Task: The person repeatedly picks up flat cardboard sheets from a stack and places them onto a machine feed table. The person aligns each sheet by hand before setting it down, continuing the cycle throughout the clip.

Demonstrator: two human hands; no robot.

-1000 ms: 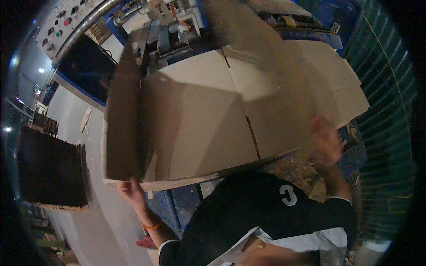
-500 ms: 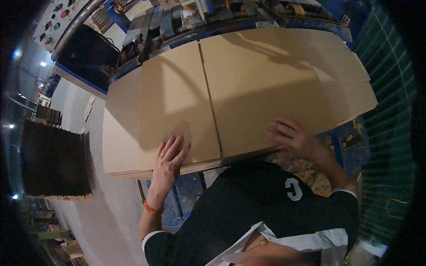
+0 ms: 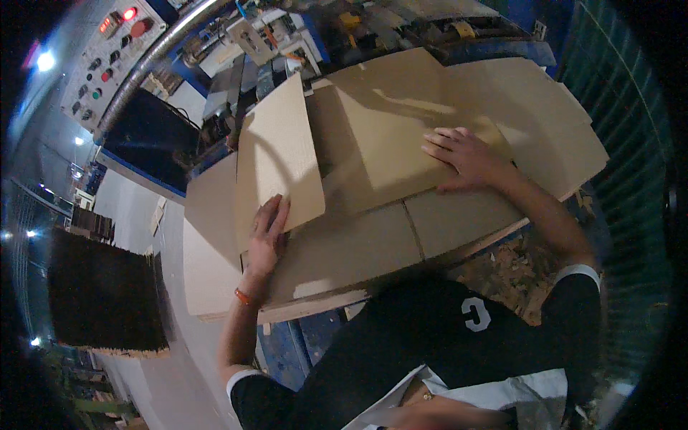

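Note:
A stack of flat, slotted cardboard sheets (image 3: pixel 344 251) lies before me. The top cardboard sheet (image 3: pixel 394 150) sits farther forward than those below, toward the machine. Its left flap (image 3: pixel 279 158) tilts up, apart from the wider panel. My left hand (image 3: pixel 265 240) rests with stretched fingers on that flap's near edge; its thumb is hidden. Lying on the wider panel by the near edge, my right hand (image 3: pixel 466 159) has its fingers spread and holds nothing.
Beyond the stack stands a machine (image 3: pixel 373 36) with belts and metal parts. A control panel (image 3: pixel 107 68) with buttons is at the upper left. Green mesh (image 3: pixel 623 143) borders the right. A dark stack (image 3: pixel 107 294) stands on the left floor; cardboard scraps (image 3: pixel 509 279) lie below.
The top sheet has slid forward, baring the sheet beneath along the near side. Its left flap has risen. My right hand has moved forward onto the sheet, and the left a little.

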